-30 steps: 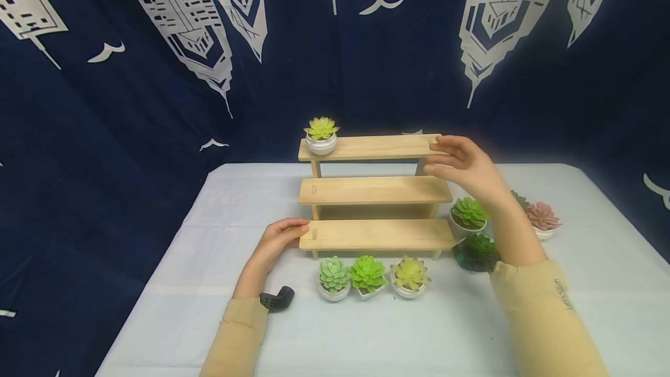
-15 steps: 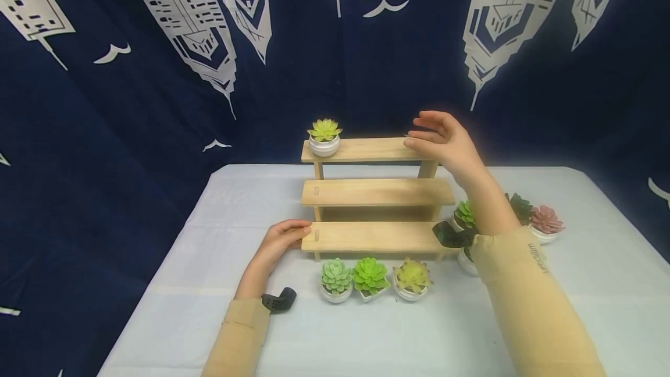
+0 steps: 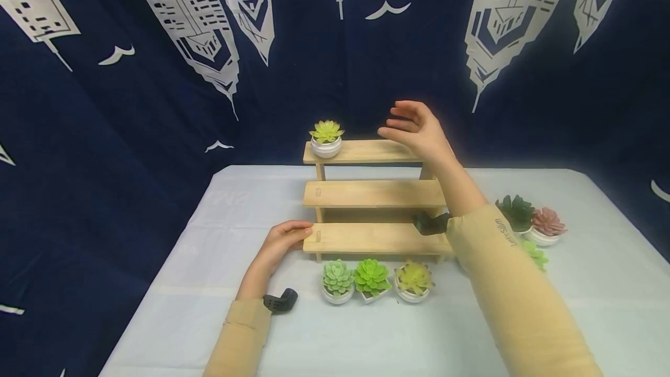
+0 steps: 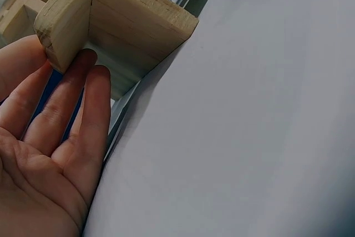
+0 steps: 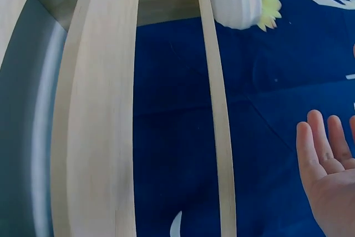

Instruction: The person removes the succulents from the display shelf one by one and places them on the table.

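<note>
A three-tier wooden plant stand [image 3: 374,238] stands on the white-covered table. My left hand [image 3: 280,243] grips the left end of its lowest shelf; in the left wrist view, fingers [image 4: 95,109] reach under the board end. A yellow-green succulent in a white pot [image 3: 327,143] sits at the left of the top shelf; its pot also shows in the right wrist view. My right hand [image 3: 421,132] hovers above the top shelf's right part, fingers loosely spread and holding nothing. In front of the stand are a pale-green succulent [image 3: 337,279], a bright-green succulent [image 3: 371,278] and a yellowish succulent [image 3: 414,279].
Right of the stand stand a dark-green succulent [image 3: 516,213] and a pink succulent [image 3: 548,224]; another light-green one [image 3: 535,255] is partly behind the right sleeve [image 3: 515,284]. A dark blue patterned curtain [image 3: 335,74] hangs behind the table.
My right hand has moved left and up from the top shelf's right end to above the shelf, its forearm now covering different plants. The left hand stays on the lowest shelf.
</note>
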The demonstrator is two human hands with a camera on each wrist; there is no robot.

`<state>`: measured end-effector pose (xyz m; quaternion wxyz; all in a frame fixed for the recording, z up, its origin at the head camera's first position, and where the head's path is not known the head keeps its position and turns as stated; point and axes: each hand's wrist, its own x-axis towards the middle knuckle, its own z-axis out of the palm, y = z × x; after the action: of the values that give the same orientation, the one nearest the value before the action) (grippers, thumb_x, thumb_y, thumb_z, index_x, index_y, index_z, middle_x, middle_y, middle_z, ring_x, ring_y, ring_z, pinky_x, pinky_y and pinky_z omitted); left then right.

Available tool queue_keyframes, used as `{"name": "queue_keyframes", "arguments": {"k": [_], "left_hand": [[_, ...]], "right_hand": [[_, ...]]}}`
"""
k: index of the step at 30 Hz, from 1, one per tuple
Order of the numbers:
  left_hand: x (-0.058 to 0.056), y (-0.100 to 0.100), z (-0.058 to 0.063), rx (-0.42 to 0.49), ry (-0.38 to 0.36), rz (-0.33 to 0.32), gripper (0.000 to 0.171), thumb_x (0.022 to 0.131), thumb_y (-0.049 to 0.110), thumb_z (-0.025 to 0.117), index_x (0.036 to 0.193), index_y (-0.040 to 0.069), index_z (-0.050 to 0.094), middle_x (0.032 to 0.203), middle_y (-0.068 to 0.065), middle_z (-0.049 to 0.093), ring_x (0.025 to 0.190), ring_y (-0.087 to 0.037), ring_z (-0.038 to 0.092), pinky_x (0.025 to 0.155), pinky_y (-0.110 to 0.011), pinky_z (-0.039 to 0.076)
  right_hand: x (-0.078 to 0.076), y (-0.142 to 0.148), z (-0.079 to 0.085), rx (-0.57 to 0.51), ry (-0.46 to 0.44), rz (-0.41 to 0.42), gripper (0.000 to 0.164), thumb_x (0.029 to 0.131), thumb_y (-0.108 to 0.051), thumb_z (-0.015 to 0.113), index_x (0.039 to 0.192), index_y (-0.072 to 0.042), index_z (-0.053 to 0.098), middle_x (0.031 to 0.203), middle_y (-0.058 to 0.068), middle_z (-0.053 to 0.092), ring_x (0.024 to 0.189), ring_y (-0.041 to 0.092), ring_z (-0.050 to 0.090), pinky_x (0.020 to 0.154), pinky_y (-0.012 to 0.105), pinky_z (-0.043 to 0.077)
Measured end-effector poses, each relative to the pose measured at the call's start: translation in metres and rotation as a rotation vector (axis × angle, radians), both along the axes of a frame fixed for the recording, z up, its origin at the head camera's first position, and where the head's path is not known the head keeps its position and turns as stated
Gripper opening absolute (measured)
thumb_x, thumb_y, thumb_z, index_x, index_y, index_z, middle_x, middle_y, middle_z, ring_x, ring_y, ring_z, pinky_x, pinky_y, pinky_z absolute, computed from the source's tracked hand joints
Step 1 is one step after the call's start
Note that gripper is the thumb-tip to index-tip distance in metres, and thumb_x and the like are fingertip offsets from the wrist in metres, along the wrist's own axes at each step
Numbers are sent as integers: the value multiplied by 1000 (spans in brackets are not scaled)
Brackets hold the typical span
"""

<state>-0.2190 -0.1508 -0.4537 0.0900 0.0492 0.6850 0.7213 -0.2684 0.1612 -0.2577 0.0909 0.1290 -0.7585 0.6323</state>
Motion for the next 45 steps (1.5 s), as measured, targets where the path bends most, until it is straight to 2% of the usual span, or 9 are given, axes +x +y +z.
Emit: {"name": "queue_keyframes", "arguments": {"k": [10,17,21,26,38,45], "left_hand": [[2,0,2,-8,-6,-2,35,86,10,68,115,-7,61,111,-14,64,91,-18,65,81,-33,54],[2,0,2,-3,-4,-1,34,86,9,68,115,-8,61,111,-14,63,91,-18,65,81,-33,54],[1,0,0,3,1,-2,34,86,9,68,114,-8,61,110,-14,64,90,-18,65,81,-33,55],[1,0,-1,7,0,3,33,85,10,69,113,-7,62,111,-13,64,91,-19,65,80,-33,55],[0,1,0,-15,4,5,34,85,12,69,113,-5,63,112,-14,64,93,-20,64,82,-34,54],[0,0,-1,-18,12,13,31,85,12,69,112,-3,64,111,-13,64,93,-20,64,81,-34,55]], "right_hand": [[-7,-35,-5,18,-27,48,70,77,-16,79,135,-9,41,134,10,46,120,22,49,97,33,45],[-13,-60,-14,65,-12,60,80,76,-18,80,140,-7,32,138,12,40,126,24,43,105,33,36],[-14,-71,-20,66,1,69,86,76,-19,80,143,-9,28,141,13,35,129,25,38,106,36,35],[-16,-80,-27,77,1,81,89,76,-21,79,145,-9,24,144,14,33,130,26,37,106,39,34],[-21,-90,-31,119,-1,72,88,77,-19,79,145,-8,25,142,15,37,128,27,40,106,36,35],[-24,-97,-34,188,2,60,87,76,-21,80,144,-11,28,139,11,42,128,25,41,105,35,37]]}}
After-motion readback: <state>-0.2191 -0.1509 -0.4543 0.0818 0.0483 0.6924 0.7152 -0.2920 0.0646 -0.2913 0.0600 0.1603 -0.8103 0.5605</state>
